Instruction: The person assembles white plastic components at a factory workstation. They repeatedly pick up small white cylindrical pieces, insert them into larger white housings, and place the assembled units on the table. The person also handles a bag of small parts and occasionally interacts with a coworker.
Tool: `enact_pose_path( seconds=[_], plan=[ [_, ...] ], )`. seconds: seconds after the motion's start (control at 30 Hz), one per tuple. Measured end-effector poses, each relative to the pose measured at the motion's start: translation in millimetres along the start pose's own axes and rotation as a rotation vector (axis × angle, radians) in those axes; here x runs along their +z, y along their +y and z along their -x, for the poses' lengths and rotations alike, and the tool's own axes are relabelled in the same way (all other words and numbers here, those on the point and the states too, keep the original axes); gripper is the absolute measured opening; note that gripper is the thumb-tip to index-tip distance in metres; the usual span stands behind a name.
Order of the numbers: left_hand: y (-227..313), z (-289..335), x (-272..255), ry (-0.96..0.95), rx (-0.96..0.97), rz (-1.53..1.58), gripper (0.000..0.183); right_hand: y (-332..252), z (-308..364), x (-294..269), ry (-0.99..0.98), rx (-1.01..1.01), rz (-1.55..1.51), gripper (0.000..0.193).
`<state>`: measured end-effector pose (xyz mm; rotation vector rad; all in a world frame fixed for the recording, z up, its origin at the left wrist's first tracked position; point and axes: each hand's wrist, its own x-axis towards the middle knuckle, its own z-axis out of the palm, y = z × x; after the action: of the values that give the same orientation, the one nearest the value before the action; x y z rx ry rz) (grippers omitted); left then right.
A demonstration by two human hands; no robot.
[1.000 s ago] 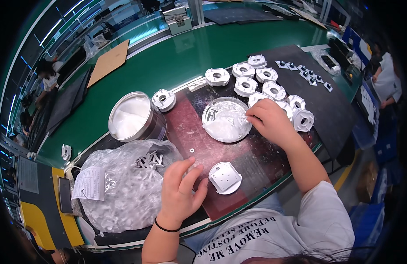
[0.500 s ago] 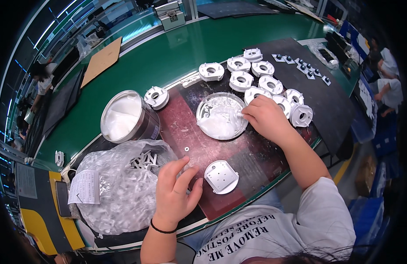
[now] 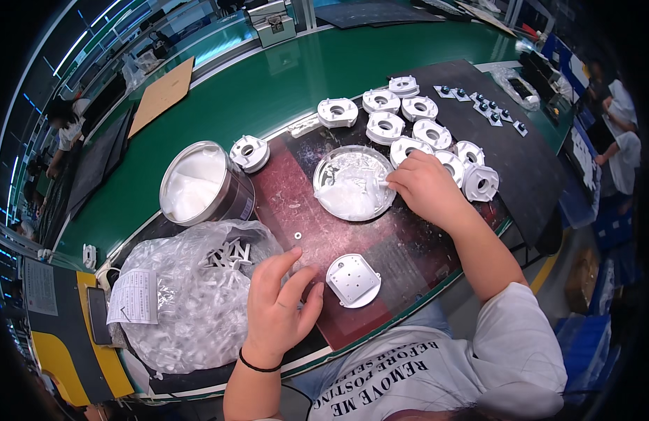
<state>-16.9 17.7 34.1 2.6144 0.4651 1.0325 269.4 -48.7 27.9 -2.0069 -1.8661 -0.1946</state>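
Note:
My right hand (image 3: pixel 428 184) is at the right rim of a shallow round dish (image 3: pixel 323 168), thumb and fingertips pinched on a small white piece (image 3: pixel 383 183). White grease-like paste (image 3: pixel 349 197) lies in the dish. My left hand (image 3: pixel 281 298) hovers open over the red mat, fingers apart and holding nothing. Just beyond its index finger lies a small white ring (image 3: pixel 298 236). To its right a white plate-like part (image 3: pixel 353 281) with small holes lies flat, apart from the hand.
At the left, an open tin (image 3: pixel 241 196) of white paste stands behind a clear bag (image 3: pixel 191 309) of white plastic pieces. Several white ring-shaped housings (image 3: pixel 384 128) cluster at the back right, beside small parts with black tops (image 3: pixel 482 107) on a black sheet (image 3: pixel 521 168).
Both my hands stay almost where they were, the right still pinching at the dish. In the background at right, a person's arms have shifted.

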Motion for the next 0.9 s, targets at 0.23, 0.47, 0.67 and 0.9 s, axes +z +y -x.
enact_pose_path(
  seconds=[0.23,0.47,0.67,0.9],
  plan=[
    [-1.0,2.5,0.5,-0.014,-0.018,0.014,0.034,-0.4,-0.1,0.8,0.012,0.002,0.011,0.009],
    [-0.8,2.3,0.4,-0.017,-0.017,0.015,0.034,0.1,-0.9,2.4,0.076,-0.016,0.011,0.011],
    [0.1,-0.5,0.0,0.006,0.013,-0.003,0.032,0.1,-1.1,1.8,0.053,-0.004,0.002,0.011],
    [0.2,-0.9,-0.2,0.003,0.016,0.001,0.032,1.7,-0.7,2.5,0.037,0.0,-0.011,0.01]
  ],
)
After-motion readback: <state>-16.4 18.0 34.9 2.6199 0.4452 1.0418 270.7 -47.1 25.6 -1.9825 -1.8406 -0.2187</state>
